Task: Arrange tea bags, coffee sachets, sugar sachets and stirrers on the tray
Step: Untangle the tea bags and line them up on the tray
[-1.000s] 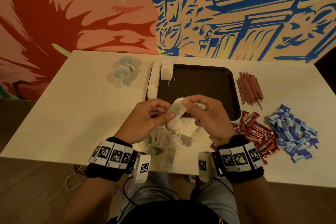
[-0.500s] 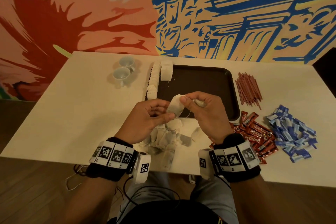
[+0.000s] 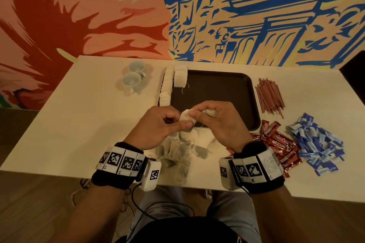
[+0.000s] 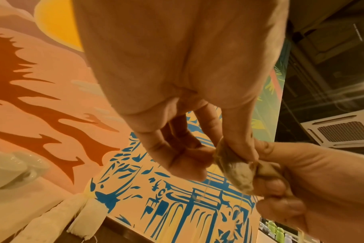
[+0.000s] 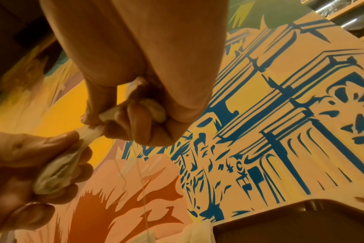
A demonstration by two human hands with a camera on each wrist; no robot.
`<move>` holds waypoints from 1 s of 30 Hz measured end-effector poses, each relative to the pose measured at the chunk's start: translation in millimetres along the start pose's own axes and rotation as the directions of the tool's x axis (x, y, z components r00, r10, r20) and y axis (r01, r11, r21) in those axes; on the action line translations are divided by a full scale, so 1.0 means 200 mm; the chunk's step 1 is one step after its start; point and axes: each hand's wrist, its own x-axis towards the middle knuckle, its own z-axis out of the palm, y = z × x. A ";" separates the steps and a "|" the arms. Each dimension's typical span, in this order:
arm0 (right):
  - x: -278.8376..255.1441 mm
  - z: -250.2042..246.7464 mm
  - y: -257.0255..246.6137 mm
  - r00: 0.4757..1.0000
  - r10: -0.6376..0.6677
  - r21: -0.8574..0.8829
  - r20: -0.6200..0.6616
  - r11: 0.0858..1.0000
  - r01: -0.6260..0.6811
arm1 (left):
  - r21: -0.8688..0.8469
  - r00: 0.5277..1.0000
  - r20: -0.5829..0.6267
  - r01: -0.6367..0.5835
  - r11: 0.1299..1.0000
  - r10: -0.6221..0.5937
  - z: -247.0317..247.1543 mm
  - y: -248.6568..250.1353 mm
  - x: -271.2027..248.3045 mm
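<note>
Both hands are raised over the near edge of the dark brown tray (image 3: 227, 89). My left hand (image 3: 167, 124) pinches a pale tea bag (image 3: 185, 119) between thumb and fingers. My right hand (image 3: 209, 118) pinches the same tea bag (image 4: 235, 171) from the other side and holds another tea bag (image 5: 149, 108) curled in its fingers. Thin strings hang from the tea bag (image 5: 58, 172). A loose heap of tea bags (image 3: 181, 150) lies on the table under the hands. A row of tea bags (image 3: 165, 89) stands along the tray's left rim, and a short stack (image 3: 180, 78) sits at its far left corner.
Two pale cups (image 3: 134, 78) stand left of the tray. Red-brown stirrers (image 3: 269, 95) lie right of the tray. Red coffee sachets (image 3: 280, 144) and blue sugar sachets (image 3: 318, 144) are heaped at the near right. A painted wall rises behind the white table (image 3: 79, 114).
Both hands have lifted slightly and drifted away from me over the tray's near edge, still working the same tea bag between them.
</note>
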 end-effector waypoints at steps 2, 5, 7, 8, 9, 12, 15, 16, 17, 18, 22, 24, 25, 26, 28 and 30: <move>0.00 0.00 0.01 1.000 0.010 0.005 0.013 1.000 -0.010 | 0.003 1.000 0.006 0.025 1.000 -0.025 -0.02 0.00 -0.01; -0.02 -0.02 0.02 0.997 0.065 0.024 -0.031 0.998 -0.064 | 0.013 0.997 -0.039 0.061 0.998 -0.060 -0.08 0.02 0.00; -0.03 -0.05 0.03 0.990 0.121 0.072 -0.071 0.991 -0.116 | 0.034 0.993 -0.095 0.073 0.997 -0.069 -0.15 0.04 0.02; -0.03 -0.06 0.04 0.985 0.148 0.104 -0.091 0.985 -0.138 | 0.042 0.989 -0.126 0.082 0.996 -0.076 -0.20 0.03 0.05; -0.03 -0.08 0.04 0.979 0.172 0.131 -0.112 0.979 -0.157 | 0.042 0.985 -0.148 0.092 0.995 -0.085 -0.25 0.02 0.08; -0.04 -0.09 0.07 0.956 0.229 0.184 -0.184 0.963 -0.195 | 0.092 0.978 -0.176 0.131 0.987 -0.113 -0.37 -0.04 0.22; -0.04 -0.09 0.08 0.936 0.287 0.268 -0.205 0.936 -0.228 | 0.251 0.983 -0.111 0.171 0.953 -0.147 -0.45 -0.14 0.36; -0.04 -0.08 0.09 0.933 0.301 0.292 -0.195 0.926 -0.238 | 0.333 0.982 -0.080 0.188 0.924 -0.170 -0.46 -0.19 0.41; -0.04 -0.08 0.10 0.932 0.313 0.313 -0.183 0.917 -0.247 | 0.418 0.979 -0.044 0.197 0.887 -0.197 -0.46 -0.24 0.45; -0.04 -0.08 0.10 0.931 0.323 0.330 -0.171 0.909 -0.254 | 0.499 0.973 -0.008 0.203 0.843 -0.230 -0.47 -0.30 0.48; -0.06 -0.08 0.13 0.923 0.355 0.331 -0.150 0.898 -0.291 | 0.646 0.939 0.144 0.150 0.748 -0.313 -0.44 -0.49 0.58; -0.07 -0.08 0.15 0.916 0.373 0.336 -0.145 0.890 -0.309 | 0.693 0.926 0.192 0.108 0.713 -0.326 -0.41 -0.56 0.62; -0.07 -0.08 0.15 0.913 0.382 0.335 -0.145 0.887 -0.318 | 0.709 0.919 0.209 0.094 0.699 -0.335 -0.40 -0.59 0.64; -0.07 -0.08 0.15 0.908 0.391 0.333 -0.148 0.885 -0.326 | 0.718 0.908 0.226 0.089 0.690 -0.352 -0.38 -0.62 0.66; -0.06 -0.07 0.16 0.900 0.409 0.339 -0.154 0.877 -0.340 | 0.731 0.890 0.249 0.085 0.677 -0.381 -0.35 -0.67 0.70; -0.05 -0.06 0.16 0.894 0.421 0.347 -0.151 0.870 -0.351 | 0.748 0.885 0.255 0.074 0.659 -0.389 -0.32 -0.72 0.72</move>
